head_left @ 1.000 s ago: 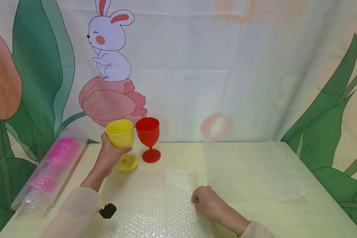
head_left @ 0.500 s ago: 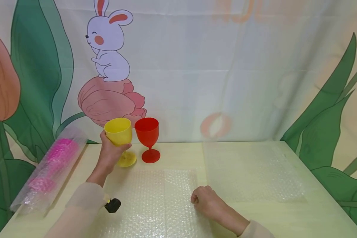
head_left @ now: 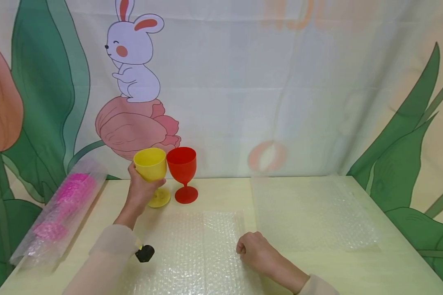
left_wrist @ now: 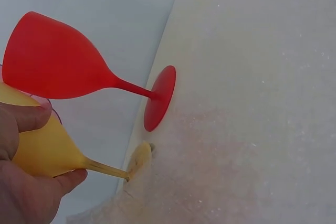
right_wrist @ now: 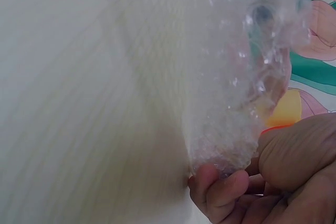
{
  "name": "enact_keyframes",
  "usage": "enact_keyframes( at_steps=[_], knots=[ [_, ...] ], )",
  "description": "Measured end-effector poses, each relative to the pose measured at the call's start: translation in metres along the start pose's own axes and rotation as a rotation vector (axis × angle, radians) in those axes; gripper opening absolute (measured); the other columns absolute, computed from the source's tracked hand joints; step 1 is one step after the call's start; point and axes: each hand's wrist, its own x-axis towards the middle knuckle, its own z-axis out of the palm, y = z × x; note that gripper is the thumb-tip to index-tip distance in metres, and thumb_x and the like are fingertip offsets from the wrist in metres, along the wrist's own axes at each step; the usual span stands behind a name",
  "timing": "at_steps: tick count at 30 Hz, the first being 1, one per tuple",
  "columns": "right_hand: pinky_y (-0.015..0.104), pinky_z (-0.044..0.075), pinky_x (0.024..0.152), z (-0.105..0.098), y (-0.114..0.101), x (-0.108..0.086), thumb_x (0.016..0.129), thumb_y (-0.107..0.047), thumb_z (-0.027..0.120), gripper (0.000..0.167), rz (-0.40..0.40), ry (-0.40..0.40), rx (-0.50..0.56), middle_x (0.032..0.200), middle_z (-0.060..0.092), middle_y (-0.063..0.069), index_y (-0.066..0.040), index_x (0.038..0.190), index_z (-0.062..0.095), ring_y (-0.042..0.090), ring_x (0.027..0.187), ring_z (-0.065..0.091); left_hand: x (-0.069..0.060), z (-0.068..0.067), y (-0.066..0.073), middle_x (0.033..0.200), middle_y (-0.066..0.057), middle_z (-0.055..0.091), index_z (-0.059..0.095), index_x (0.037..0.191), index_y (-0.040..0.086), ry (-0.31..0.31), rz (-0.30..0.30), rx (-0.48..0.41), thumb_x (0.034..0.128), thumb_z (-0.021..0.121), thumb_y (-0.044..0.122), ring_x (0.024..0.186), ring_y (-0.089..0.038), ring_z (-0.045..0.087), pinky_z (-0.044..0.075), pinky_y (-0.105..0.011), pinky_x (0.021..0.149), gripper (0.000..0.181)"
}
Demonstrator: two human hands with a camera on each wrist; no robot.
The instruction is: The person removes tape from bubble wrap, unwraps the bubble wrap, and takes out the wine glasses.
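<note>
My left hand [head_left: 141, 191] grips a yellow plastic goblet [head_left: 150, 166] by the lower bowl, thumb on the near side. The goblet stands nearly upright; I cannot tell whether its foot touches the table. Close on its right is a red goblet [head_left: 182, 164], upright on its foot, also visible beyond my left hand [left_wrist: 31, 182] in the left wrist view. A bubble wrap sheet [head_left: 192, 254] lies flat in front of the goblets. At its right edge, my right hand [head_left: 258, 256] has curled fingers, and in the right wrist view they pinch the wrap [right_wrist: 231, 124].
A pink goblet-shaped object [head_left: 74, 192] rolled in bubble wrap lies along the table's left edge. Another bubble wrap sheet [head_left: 310, 217] is spread at the right. Behind the table [head_left: 354, 270] hangs a printed cloth [head_left: 221, 82] with a rabbit and tulips.
My left hand has shifted slightly to the right and a little back with the yellow goblet, bringing it closer to the red one. The right hand stays in place.
</note>
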Motion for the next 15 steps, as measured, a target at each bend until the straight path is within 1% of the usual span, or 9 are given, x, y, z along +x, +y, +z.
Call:
enact_keyframes(
  at_steps=[7,10,15],
  knots=[
    [0.03,0.057,0.067,-0.001,-0.001,0.0,0.079,0.02,0.061,0.021,0.014,-0.011,0.0,0.093,0.074,0.014,0.005,0.085,0.073,0.016,0.076,0.061,0.0,-0.005,-0.006,0.156,-0.017,0.029,-0.007,0.16,0.022,0.002,-0.008,0.019,0.092,0.073,-0.001,0.142,-0.039,0.034,0.026,-0.058,0.12,0.107],
    [0.03,0.058,0.067,0.0,-0.001,0.001,0.08,0.02,0.062,0.02,0.015,-0.008,-0.014,0.091,0.074,0.013,0.004,0.085,0.074,0.016,0.077,0.062,0.001,-0.008,-0.009,0.156,-0.019,0.028,-0.007,0.16,0.02,0.003,0.001,0.026,0.093,0.072,-0.001,0.142,-0.041,0.033,0.025,-0.059,0.12,0.106],
    [0.031,0.057,0.067,0.001,0.0,0.001,0.079,0.02,0.061,0.021,0.013,-0.003,-0.013,0.091,0.074,0.012,0.003,0.084,0.074,0.016,0.078,0.061,0.002,-0.011,-0.014,0.156,-0.019,0.028,-0.007,0.16,0.021,0.009,0.001,0.037,0.0933,0.072,0.0,0.141,-0.041,0.033,0.024,-0.059,0.121,0.106]
  ],
)
